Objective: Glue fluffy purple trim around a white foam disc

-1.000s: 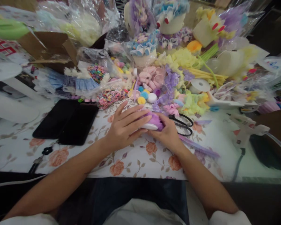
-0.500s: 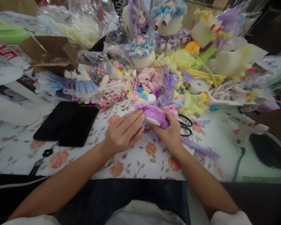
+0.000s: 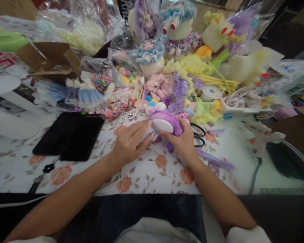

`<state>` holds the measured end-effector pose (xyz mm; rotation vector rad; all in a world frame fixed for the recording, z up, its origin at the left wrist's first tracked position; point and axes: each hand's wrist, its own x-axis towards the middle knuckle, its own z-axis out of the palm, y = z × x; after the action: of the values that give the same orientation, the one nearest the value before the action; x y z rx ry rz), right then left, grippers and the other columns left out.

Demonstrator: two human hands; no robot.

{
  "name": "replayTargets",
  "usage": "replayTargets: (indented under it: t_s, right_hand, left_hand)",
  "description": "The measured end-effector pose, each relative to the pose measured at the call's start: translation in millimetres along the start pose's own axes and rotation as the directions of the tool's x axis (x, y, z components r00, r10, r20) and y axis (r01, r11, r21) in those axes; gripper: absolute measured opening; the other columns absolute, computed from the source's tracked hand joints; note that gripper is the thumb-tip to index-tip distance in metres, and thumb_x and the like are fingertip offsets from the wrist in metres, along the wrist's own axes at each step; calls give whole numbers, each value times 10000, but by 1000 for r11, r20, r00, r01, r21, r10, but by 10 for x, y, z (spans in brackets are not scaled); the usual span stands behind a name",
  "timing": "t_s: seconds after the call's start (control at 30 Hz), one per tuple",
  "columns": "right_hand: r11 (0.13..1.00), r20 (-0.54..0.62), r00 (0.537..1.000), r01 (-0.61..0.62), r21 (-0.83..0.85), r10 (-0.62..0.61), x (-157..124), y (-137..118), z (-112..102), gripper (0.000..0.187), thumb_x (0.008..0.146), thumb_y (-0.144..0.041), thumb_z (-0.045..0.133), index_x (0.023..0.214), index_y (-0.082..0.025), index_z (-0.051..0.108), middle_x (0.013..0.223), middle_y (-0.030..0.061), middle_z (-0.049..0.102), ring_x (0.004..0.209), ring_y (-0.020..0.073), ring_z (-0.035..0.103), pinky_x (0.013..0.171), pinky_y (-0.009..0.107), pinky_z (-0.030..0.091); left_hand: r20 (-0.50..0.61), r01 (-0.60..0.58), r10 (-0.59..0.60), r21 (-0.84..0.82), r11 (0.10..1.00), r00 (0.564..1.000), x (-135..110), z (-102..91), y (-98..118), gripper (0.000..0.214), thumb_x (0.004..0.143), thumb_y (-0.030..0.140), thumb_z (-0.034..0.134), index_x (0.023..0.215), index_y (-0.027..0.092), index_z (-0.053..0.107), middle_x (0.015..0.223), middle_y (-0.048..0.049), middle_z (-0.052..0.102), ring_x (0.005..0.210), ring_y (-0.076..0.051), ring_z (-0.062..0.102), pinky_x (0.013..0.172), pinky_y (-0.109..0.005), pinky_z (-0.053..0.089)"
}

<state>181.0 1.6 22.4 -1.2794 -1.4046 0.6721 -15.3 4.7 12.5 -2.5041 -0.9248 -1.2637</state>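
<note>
A fluffy purple piece [image 3: 176, 120] with a flat white oval disc [image 3: 163, 125] on its near side is held above the flowered tablecloth. My right hand [image 3: 182, 143] grips it from the right, thumb against the disc's lower edge. At its left side, my left hand [image 3: 130, 141] has its fingers pressed together, with a small pale part [image 3: 145, 133] between fingers and thumb; what that part is stays unclear. Just right of my right hand lie two black rings [image 3: 199, 135], and a thin lilac strip [image 3: 215, 158] is nearer to me.
Two black phones [image 3: 82, 136] lie at the left. A white glue gun [image 3: 263, 138] with a cable stands at the right. Behind my hands are piled bead strings [image 3: 128, 116], coloured bands [image 3: 114, 108], a white ribbon spool [image 3: 211, 92], yellow ruffled fabric [image 3: 205, 109] and a cardboard box [image 3: 50, 60].
The purple piece has been tipped so that more of its white disc faces me. Both hands stay on it. The whole view has shifted slightly.
</note>
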Motion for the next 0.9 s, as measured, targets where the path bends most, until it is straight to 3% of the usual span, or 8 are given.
replayTargets:
  t_s: [0.1, 0.17, 0.3, 0.37, 0.47, 0.67, 0.8, 0.9]
  right_hand:
    - [997, -2, 999, 52, -59, -52, 14, 46, -4, 395, 656, -357, 809, 991, -201, 671, 924, 27, 721, 841, 231, 657, 776, 361, 541]
    - [980, 29, 987, 158, -117, -156, 3, 90, 10, 377, 693, -334, 791, 1023, -205, 661, 961, 40, 724, 872, 241, 665, 805, 377, 541]
    - [900, 153, 918, 390, -196, -365, -35, 158, 38, 328, 754, -269, 738, 1063, -206, 647, 999, 79, 728, 920, 261, 682, 822, 393, 544]
    - [856, 239, 870, 478, -196, -431, -52, 169, 45, 353, 747, -224, 719, 1089, -195, 640, 1034, 100, 727, 953, 270, 685, 836, 398, 546]
    - [821, 313, 820, 545, -172, -479, -64, 163, 47, 386, 730, -178, 678, 1113, -205, 631, 1053, 90, 727, 976, 269, 684, 853, 396, 545]
    - [846, 298, 836, 515, -136, -461, -30, 171, 42, 295, 774, -221, 688, 1064, -201, 645, 991, 79, 734, 932, 256, 682, 823, 382, 542]
    - [859, 290, 846, 497, -125, -448, -12, 195, 49, 302, 773, -254, 710, 1065, -209, 653, 997, 74, 734, 936, 254, 684, 828, 384, 541]
    - [854, 275, 856, 492, -171, -438, -6, 200, 56, 293, 772, -241, 701, 1060, -208, 658, 994, 81, 732, 931, 261, 682, 821, 394, 542]
  left_hand:
    - [-56, 35, -37, -37, 999, 998, -25, -25, -57, 296, 901, 154, 585, 1194, 183, 618, 946, -77, 747, 868, -206, 711, 809, -347, 583]
    - [-119, 13, -15, -16, 1000, 993, -5, -35, -70, 314, 873, 151, 624, 1186, 180, 615, 938, -79, 729, 870, -211, 696, 818, -357, 572]
    - [-187, -13, 15, 13, 1000, 982, 45, -25, -77, 682, 789, 382, 760, 1378, 199, 469, 1145, -131, 666, 1084, -289, 644, 941, -461, 535]
    - [-119, -31, 27, -31, 999, 993, 45, -9, -85, 840, 747, 484, 781, 1439, 215, 388, 1270, -162, 611, 1217, -337, 578, 1018, -532, 488]
    - [37, -30, 36, -135, 990, 999, 17, 11, -98, 777, 795, 492, 734, 1438, 224, 389, 1297, -162, 611, 1254, -336, 563, 1062, -550, 458]
    - [272, 210, -133, -276, 938, 953, -31, 5, -105, 670, 858, 473, 671, 1434, 235, 424, 1257, -124, 669, 1155, -277, 647, 990, -445, 532]
    - [298, 291, -200, -300, 909, 933, -33, 10, -134, 643, 818, 489, 711, 1362, 215, 508, 1217, -115, 690, 1117, -268, 665, 979, -430, 539]
    - [258, 247, -186, -231, 941, 948, -33, 34, -159, 515, 820, 446, 721, 1248, 190, 591, 1160, -115, 707, 1088, -269, 670, 973, -443, 538]
